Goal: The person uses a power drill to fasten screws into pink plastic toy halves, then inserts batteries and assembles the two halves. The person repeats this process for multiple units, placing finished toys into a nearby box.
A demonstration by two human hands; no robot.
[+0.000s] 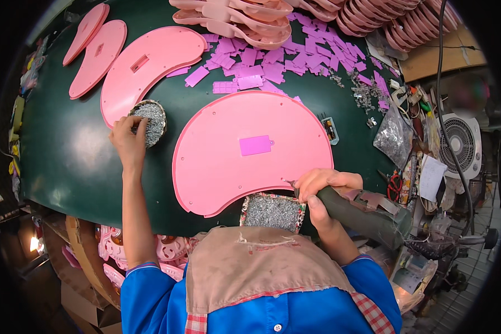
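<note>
A bean-shaped pink plastic panel (217, 161) lies flat on the dark green table, with a purple rectangular cover (254, 145) near its middle and small holes around its edge. My right hand (324, 186) is wrapped around a green electric screwdriver (362, 216), whose tip is at the panel's lower right edge, by a hole. Over a round container (164, 125) of small silver screws, my left hand (129, 136) has its thumb and fingers drawn together at the screws. Whatever they pinch is too small to make out. A rectangular box (243, 214) of similar screws sits below the panel.
More pink panels (150, 61) lie at the far left. Loose purple covers (273, 67) and stacked pink parts (239, 16) fill the far side. Small metal pieces (367, 94), a clear bag (393, 136), red-handled scissors (394, 185) and a white fan (461, 146) are at the right.
</note>
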